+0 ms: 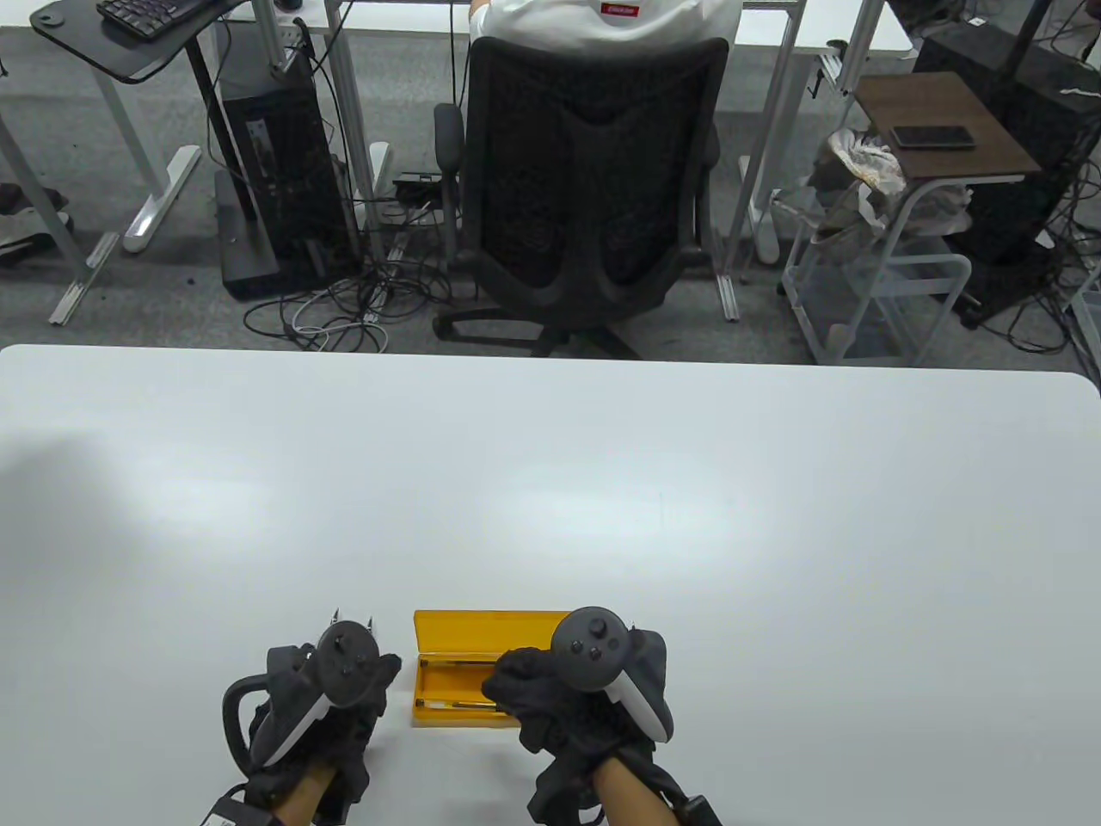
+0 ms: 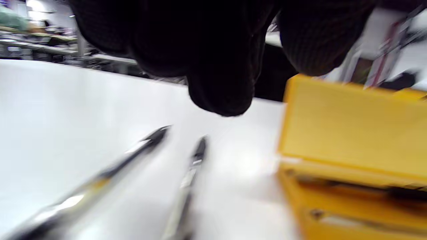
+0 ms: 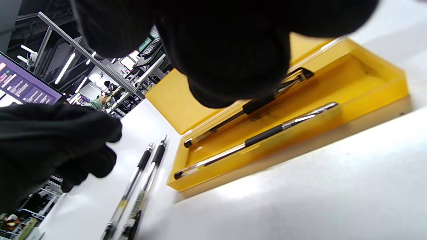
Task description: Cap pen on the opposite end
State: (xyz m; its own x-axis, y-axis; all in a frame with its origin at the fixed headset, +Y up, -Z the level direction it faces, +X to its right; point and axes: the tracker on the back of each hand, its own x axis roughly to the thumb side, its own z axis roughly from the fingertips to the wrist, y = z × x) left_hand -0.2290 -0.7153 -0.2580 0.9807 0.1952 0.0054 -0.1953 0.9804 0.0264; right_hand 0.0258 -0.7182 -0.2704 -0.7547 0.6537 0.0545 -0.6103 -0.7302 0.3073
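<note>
1. White table (image 1: 550,482), office chair (image 1: 585,198) behind; near front edge, yellow case (image 1: 456,680) open between left hand (image 1: 318,714) and right hand (image 1: 585,697).
2. Left wrist: blurred; two loose pens (image 2: 186,180) beside case; grip state unclear.
3. Right wrist: fingers (image 3: 230,66) over cased pen (image 3: 253,140); grip unclear. Risk: fumbling pick, nudging case.

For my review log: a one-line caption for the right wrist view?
Right hand reaches over open yellow case holding two pens; two more pens lie outside it.

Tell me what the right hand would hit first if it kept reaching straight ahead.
Probably the upper pen in the open yellow case: the right hand sits over the case's right end, fingers just above that pen. Whether they touch is unclear.
</note>
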